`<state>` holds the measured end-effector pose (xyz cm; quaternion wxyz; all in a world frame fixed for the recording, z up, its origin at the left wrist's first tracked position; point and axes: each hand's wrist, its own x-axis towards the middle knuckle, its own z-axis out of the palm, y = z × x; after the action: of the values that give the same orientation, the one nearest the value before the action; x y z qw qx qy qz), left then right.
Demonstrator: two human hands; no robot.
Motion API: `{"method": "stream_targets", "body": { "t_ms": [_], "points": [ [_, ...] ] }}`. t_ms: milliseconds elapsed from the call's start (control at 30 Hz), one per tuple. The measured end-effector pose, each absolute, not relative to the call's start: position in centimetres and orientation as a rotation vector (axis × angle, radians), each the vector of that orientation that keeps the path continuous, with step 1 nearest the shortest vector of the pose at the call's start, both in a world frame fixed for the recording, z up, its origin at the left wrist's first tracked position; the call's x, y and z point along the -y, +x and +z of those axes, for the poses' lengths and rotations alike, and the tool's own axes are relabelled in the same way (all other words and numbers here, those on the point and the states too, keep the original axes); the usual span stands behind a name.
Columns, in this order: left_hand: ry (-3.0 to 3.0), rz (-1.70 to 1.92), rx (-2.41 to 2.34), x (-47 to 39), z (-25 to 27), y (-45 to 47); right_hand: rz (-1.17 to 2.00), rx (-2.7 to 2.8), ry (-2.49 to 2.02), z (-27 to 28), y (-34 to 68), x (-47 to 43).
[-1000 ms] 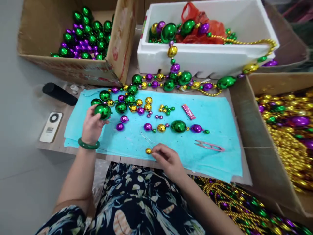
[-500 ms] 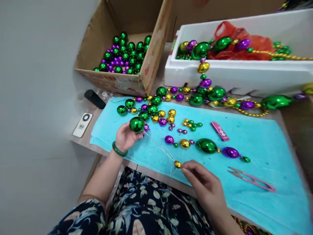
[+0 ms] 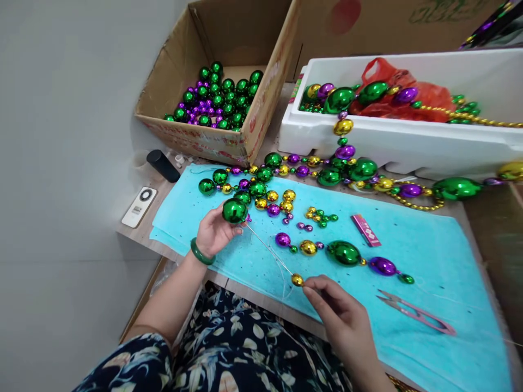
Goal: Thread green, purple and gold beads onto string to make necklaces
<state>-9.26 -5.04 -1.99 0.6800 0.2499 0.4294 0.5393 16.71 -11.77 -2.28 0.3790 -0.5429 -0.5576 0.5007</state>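
Observation:
My left hand (image 3: 216, 231) is closed on a large shiny green bead (image 3: 235, 210), raised over the cloth. A small purple bead peeks out behind its fingers. From the green bead a thin white string (image 3: 267, 247) runs down to a small gold bead (image 3: 297, 280). Thumb and fingertips of my right hand (image 3: 339, 305) pinch that gold bead at its right end. A loose loop of string hangs between the hands. Just beyond lies a row of beads with a large green one (image 3: 344, 253) in its middle. Pink thread snips (image 3: 417, 312) rest right of my right hand.
A blue cloth (image 3: 408, 228) covers the table, with loose gold beads (image 3: 289, 195) and a pink packet (image 3: 366, 230) on it. Behind stand a cardboard box (image 3: 196, 140) of beads and a white foam box (image 3: 368, 133) with garlands. A white remote (image 3: 139, 207) and black cylinder (image 3: 163, 165) lie left.
The view has shifted slightly. Both hands keep their grips on the green and gold beads, and the string between them looks a little straighter.

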Motion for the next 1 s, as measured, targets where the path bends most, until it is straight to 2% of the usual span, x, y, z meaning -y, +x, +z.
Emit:
{"method": "stream_targets", "body": {
  "t_ms": [233, 500, 1000],
  "points": [
    [0.558, 1.211, -0.912, 5.3, -2.1, -9.4, 1.271, 1.431, -1.415, -2.3, 16.6, 11.5],
    [0.915, 1.211, -0.778, 6.6, -1.8, -7.2, 1.293, 1.389, -1.418, -4.8, 16.3, 10.6],
    [0.879, 1.202, -0.604, 7.1, -1.9, -5.8, 1.598, 1.014, -1.382, -7.4, 16.5, 10.4]
  ]
}}
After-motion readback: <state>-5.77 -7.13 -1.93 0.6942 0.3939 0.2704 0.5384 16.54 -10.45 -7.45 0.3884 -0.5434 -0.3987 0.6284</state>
